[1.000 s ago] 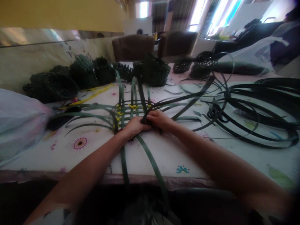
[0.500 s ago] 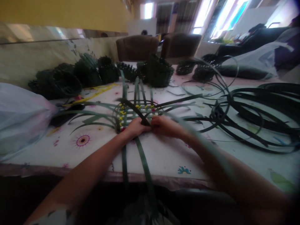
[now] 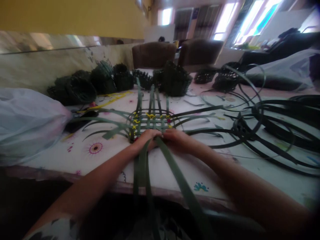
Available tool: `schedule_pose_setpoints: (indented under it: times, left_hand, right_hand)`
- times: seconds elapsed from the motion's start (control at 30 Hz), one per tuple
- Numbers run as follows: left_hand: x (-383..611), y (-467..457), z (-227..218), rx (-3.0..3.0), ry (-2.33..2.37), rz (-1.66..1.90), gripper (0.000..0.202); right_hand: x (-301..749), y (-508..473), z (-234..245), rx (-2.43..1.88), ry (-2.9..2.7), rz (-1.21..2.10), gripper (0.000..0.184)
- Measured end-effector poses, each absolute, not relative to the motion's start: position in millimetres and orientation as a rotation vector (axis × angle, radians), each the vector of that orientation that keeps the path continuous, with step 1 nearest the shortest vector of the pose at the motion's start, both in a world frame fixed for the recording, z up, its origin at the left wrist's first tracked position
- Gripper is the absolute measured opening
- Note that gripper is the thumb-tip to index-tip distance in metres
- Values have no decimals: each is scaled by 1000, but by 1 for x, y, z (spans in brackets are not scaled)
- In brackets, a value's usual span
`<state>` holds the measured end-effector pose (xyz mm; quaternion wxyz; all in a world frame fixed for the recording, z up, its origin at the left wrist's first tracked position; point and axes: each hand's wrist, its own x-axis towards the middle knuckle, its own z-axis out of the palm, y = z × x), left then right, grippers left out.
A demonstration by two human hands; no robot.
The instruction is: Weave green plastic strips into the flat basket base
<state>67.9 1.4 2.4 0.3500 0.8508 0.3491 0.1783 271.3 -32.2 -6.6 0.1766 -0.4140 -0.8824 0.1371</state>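
A flat woven green basket base, with small yellow ties along its edges, lies on the table with long strips fanning out on all sides. At its near edge my left hand is closed with its fingertips on the green strips. Close beside it, my right hand pinches at the same spot, the two sets of fingertips almost touching. From between them a green strip runs down over the table's front edge. Another strip hangs below my left hand. My fingers partly hide the edge where they work.
Several dark green woven baskets stand along the back. Coiled strips spread over the right of the table. A white plastic bag sits at the left, another bag at the far right. Yellow strips lie behind the base.
The dark strip that stuck up away from me between my hands is folded down towards me. Both hands have stayed at the base's near edge. The view has shifted slightly.
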Motion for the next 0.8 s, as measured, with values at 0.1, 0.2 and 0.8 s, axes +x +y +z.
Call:
schedule_pose_setpoints:
  times: [0.1,0.2,0.8]
  left_hand:
    - [57,-6,-1,2365,934,533,8]
    - [46,-12,-6,2431,875,585,10]
    - [23,-23,-1,2618,785,435,31]
  right_hand:
    - [274,-34,-8,-1162,-2548,313,23]
    - [274,-36,-10,-1185,-2574,195,22]
    - [274,-39,-18,-1257,-2630,181,23]
